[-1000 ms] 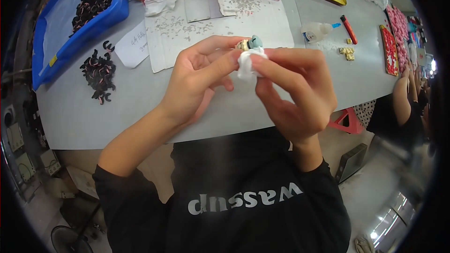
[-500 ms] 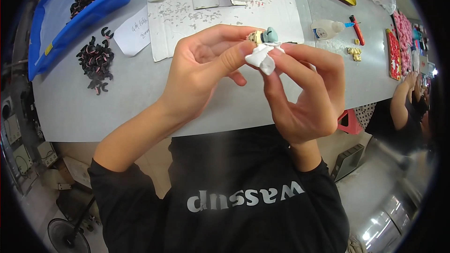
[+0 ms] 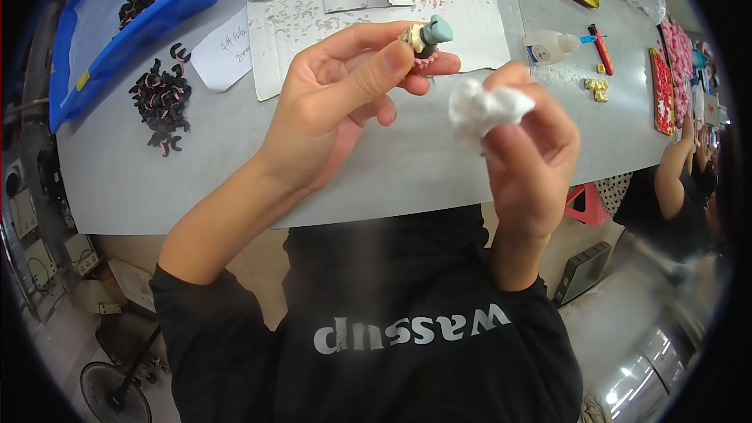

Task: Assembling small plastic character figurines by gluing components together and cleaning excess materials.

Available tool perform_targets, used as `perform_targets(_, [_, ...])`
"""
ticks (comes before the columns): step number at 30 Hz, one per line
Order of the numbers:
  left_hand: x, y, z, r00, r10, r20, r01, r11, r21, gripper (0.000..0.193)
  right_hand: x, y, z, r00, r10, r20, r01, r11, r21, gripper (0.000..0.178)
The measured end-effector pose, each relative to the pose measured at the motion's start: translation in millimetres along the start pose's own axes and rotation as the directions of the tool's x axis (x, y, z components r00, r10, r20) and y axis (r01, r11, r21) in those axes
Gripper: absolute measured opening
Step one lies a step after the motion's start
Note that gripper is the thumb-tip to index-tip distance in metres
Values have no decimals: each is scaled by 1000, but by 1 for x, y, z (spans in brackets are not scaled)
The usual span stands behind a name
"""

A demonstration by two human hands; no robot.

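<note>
My left hand (image 3: pixel 345 82) pinches a small painted figurine (image 3: pixel 428 37) between thumb and fingers, above the grey table. The figurine has a blue-green top, a cream part and a dark and pink lower part; my fingers cover some of it. To its right, my right hand (image 3: pixel 536 137) is closed on a crumpled white tissue (image 3: pixel 486 107), slightly blurred. The tissue and the figurine are apart.
A blue tray (image 3: pixel 192 0) at the far left holds dark curved pieces, with a heap of similar pieces (image 3: pixel 160 102) and a paper note (image 3: pixel 223 55) nearby. Behind my hands lies speckled white cardboard (image 3: pixel 478 27). A clear bottle (image 3: pixel 551 48) and red marker (image 3: pixel 601 48) lie right.
My right hand has drawn the tissue away from the figurine, down and to the right. My left hand still holds the figurine, which is now more exposed.
</note>
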State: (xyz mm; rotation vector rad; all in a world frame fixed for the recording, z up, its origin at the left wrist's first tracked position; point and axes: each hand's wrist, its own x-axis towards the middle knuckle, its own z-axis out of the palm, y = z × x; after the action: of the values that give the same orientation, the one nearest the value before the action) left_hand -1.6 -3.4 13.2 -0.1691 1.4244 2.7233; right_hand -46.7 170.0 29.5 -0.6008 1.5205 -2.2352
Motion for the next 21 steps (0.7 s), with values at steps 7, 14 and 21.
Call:
perform_targets(7, [0,-1,-5,999,-10,48,17,991,-135,31,7,8,20,930,-367,10,339,848,-408,16])
perform_targets(14, [-8,4,3,982,188,-26,-184,976,112,27,8,16,23,848,-518,111,462,622,-632,20])
perform_targets(21, [-11,1,0,775,558,297,-608,532,589,30,5,8,9,844,-522,-124,341,700,-628,22])
